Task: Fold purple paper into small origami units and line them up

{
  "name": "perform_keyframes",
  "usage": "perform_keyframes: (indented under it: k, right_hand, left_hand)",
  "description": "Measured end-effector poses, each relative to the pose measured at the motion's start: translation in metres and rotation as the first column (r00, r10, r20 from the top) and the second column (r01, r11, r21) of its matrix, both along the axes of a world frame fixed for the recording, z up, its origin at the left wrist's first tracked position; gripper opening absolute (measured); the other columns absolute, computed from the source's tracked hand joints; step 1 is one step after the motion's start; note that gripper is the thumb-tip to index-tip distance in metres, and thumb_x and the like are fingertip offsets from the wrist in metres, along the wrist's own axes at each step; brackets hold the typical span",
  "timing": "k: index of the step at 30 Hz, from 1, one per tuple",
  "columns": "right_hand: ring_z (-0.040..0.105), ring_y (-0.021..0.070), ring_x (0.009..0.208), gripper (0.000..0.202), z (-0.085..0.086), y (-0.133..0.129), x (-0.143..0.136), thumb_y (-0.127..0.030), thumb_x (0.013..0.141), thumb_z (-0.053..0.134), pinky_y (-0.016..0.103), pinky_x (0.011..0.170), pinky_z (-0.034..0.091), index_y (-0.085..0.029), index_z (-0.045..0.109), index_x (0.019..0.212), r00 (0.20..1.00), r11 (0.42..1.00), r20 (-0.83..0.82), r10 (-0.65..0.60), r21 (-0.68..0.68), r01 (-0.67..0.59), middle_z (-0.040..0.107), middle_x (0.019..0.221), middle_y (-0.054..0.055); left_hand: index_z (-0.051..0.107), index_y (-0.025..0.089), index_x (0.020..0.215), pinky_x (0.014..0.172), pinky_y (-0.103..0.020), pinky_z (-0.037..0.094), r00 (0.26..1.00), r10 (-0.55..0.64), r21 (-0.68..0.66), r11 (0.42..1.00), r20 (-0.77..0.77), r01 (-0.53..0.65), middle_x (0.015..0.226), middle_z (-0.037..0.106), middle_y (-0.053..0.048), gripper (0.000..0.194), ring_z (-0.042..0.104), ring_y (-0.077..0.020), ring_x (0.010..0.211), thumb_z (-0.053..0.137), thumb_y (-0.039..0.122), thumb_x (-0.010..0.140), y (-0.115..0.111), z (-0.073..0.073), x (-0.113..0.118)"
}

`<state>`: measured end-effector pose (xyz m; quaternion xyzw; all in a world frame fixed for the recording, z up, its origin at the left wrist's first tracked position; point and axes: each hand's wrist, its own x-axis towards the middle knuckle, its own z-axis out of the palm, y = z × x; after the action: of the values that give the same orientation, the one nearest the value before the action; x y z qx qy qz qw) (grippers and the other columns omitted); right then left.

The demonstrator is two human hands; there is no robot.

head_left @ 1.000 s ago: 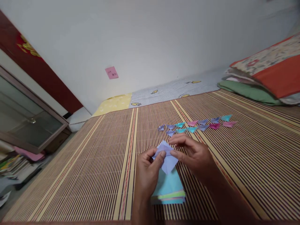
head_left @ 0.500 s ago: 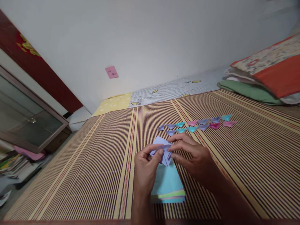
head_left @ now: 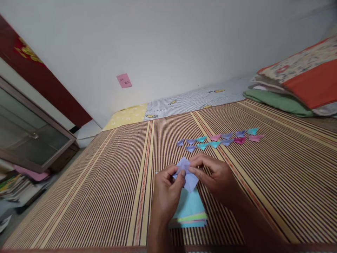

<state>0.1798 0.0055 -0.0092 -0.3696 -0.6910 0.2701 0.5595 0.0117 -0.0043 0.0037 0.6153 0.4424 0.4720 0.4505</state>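
A partly folded lavender paper [head_left: 191, 181] hangs between both hands, its points facing up and down. My left hand [head_left: 167, 189] pinches its left side with thumb and index finger. On the right side, my right hand [head_left: 214, 175] grips the same paper between thumb and fingers. Below the hands lies a stack of coloured paper sheets [head_left: 188, 207], light blue on top, with green, pink and blue edges showing. Beyond the hands, several small folded paper pieces [head_left: 215, 144] in purple, turquoise and pink lie in two rows.
The striped mat [head_left: 110, 189] spreads beneath everything. Folded bedding [head_left: 302, 84] is piled at the back right. A glass-fronted cabinet [head_left: 34, 130] stands at the left, with a stack of papers [head_left: 15, 186] below it. A pink note [head_left: 124, 80] is on the wall.
The lavender paper has turned and opened out into a more upright diamond. My right hand's fingers have closed in on its right side, and my left hand has shifted slightly right.
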Motion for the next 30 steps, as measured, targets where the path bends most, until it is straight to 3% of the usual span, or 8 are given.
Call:
perform_keyframes:
  k: [11,13,17,20,22,30]
  right_hand:
    - [0.065,0.0196,0.081,0.012,-0.0073,-0.0008,-0.0041,-0.025,0.092,0.067,0.033,0.076,0.05,-0.021,0.064,0.081,0.995,0.991,-0.099,-0.025,-0.135,0.011,0.067,0.082,0.002]
    - [0.066,0.0193,0.081,0.004,-0.009,-0.0006,-0.0045,-0.024,0.091,0.068,0.033,0.075,0.051,-0.021,0.066,0.09,0.991,0.985,-0.124,-0.041,-0.173,0.019,0.068,0.085,0.002]
    - [0.066,0.0188,0.082,0.025,-0.0099,-0.0005,-0.0034,-0.025,0.091,0.068,0.032,0.075,0.051,-0.022,0.067,0.115,0.988,0.973,-0.15,-0.021,-0.229,-0.014,0.07,0.089,0.002]
    - [0.06,0.0163,0.072,0.007,-0.0077,-0.0012,-0.0018,-0.027,0.092,0.066,0.029,0.067,0.047,-0.02,0.07,0.093,0.995,0.978,-0.102,-0.012,-0.21,-0.01,0.065,0.078,0.0]
    - [0.056,0.0151,0.068,0.012,-0.0054,-0.002,-0.0015,-0.027,0.092,0.065,0.028,0.063,0.043,-0.02,0.067,0.083,0.997,0.984,-0.073,-0.025,-0.18,0.011,0.061,0.073,-0.002]
    - [0.055,0.0149,0.069,0.015,-0.0029,-0.0013,-0.0055,-0.024,0.096,0.06,0.028,0.064,0.041,-0.02,0.064,0.082,0.997,0.994,0.033,-0.074,-0.083,0.076,0.059,0.076,-0.002]
  left_hand:
    - [0.064,0.016,0.067,0.059,-0.025,0.036,1.0,0.024,-0.038,0.999,-0.014,-0.025,0.072,0.054,0.0,0.027,0.046,-0.0133,0.067,0.072,0.032,0.088,0.002,-0.0085,0.0011]
    - [0.066,0.016,0.069,0.058,-0.025,0.035,1.0,0.028,-0.053,0.998,-0.01,-0.028,0.071,0.053,0.0,0.027,0.045,-0.0128,0.065,0.072,0.034,0.088,0.0016,-0.0086,0.0017]
    - [0.07,0.015,0.074,0.054,-0.024,0.034,0.999,0.042,-0.085,0.996,0.03,-0.039,0.068,0.053,0.001,0.025,0.043,-0.0116,0.06,0.073,0.036,0.087,0.0006,-0.0068,0.0037]
    - [0.075,0.014,0.078,0.053,-0.023,0.036,0.995,0.069,-0.091,0.994,0.072,-0.062,0.069,0.057,0.0,0.023,0.047,-0.0113,0.06,0.076,0.036,0.084,0.0007,-0.0049,0.0058]
    - [0.077,0.014,0.08,0.053,-0.022,0.037,0.991,0.089,-0.094,0.992,0.097,-0.08,0.07,0.059,0.0,0.021,0.049,-0.0112,0.06,0.078,0.035,0.082,0.0014,-0.0044,0.0073]
    - [0.079,0.015,0.078,0.052,-0.021,0.04,0.983,0.135,-0.08,0.989,0.127,-0.125,0.071,0.061,-0.001,0.017,0.052,-0.0112,0.06,0.079,0.031,0.08,0.005,-0.0055,0.0084]
